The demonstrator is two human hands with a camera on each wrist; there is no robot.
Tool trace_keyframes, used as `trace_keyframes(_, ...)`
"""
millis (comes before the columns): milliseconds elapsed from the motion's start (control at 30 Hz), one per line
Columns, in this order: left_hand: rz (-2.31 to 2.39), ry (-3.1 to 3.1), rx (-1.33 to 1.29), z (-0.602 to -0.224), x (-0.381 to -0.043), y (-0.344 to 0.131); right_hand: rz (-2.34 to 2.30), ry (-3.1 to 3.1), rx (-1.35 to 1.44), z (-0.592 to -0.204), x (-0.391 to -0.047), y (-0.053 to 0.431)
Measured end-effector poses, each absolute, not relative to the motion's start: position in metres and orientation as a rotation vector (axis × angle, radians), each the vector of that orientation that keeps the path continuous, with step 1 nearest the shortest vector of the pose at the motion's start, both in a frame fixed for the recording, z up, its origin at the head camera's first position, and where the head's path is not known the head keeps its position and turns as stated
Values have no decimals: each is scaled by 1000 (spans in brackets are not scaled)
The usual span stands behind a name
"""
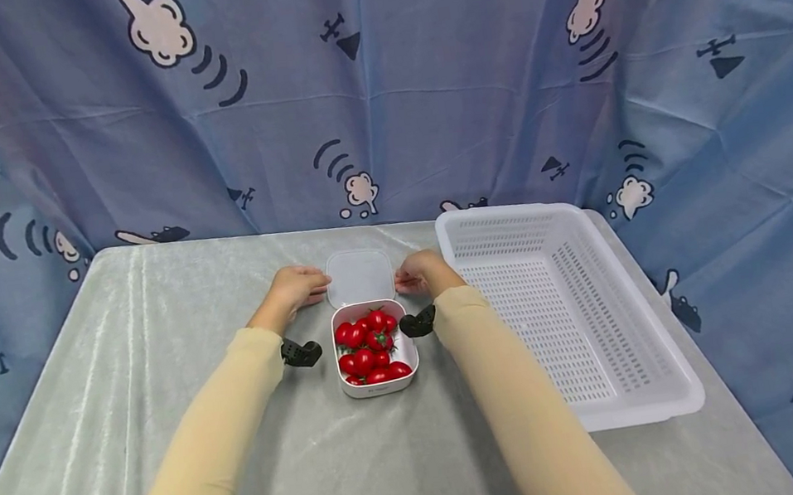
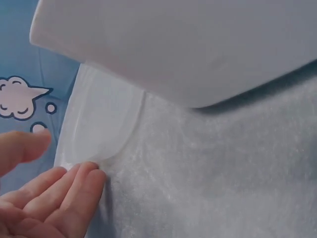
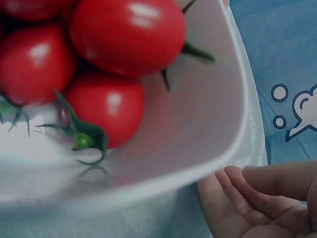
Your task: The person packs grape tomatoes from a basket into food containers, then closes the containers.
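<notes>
A clear, rounded-square lid (image 1: 359,277) lies flat on the table directly behind a white container (image 1: 382,389). Red cherry tomatoes (image 1: 365,360), some with green stems, are inside that container. My left hand (image 1: 299,286) is at the lid's left edge. In the left wrist view its straight fingers (image 2: 74,193) meet the lid's rim, with the thumb held apart. On the opposite side, my right hand (image 1: 421,272) has its fingertips at the lid's right edge. The right wrist view shows its fingers extended and the thumb above them, while the container wall hides the lid there.
A large white perforated basket (image 1: 646,315) stands on the right side of the table, close beside my right forearm. Pale grey cloth covers the table (image 1: 175,335). A blue printed curtain (image 1: 292,136) hangs along the back and sides.
</notes>
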State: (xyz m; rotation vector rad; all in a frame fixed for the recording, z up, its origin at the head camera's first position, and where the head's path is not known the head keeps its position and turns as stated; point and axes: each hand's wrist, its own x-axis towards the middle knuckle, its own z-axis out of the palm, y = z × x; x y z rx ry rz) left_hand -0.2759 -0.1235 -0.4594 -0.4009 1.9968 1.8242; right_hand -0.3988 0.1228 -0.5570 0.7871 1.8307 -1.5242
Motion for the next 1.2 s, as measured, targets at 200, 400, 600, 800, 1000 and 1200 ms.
trace_keyframes(200,1928,1900,-524,-465,-279,-123,-1586,1771,743,-574,-410,128)
trace_keyframes(400,1965,1854,-614,-469,-277,-124,-1620,1734,747,-586,-415,129)
trace_keyframes(600,1990,1795,-584,-468,-276,-127,-1615,1812,681,-517,-371,116)
trace_keyframes(800,2062,1763,-491,-462,-275,-134,-1565,1982,586,-425,-314,94)
trace_keyframes(1000,2077,1805,-336,-451,-273,-142,-1571,2024,441,-387,-290,95)
trace_keyframes(1200,2065,1885,-239,-432,-268,-150,-1605,2037,319,-386,-293,96)
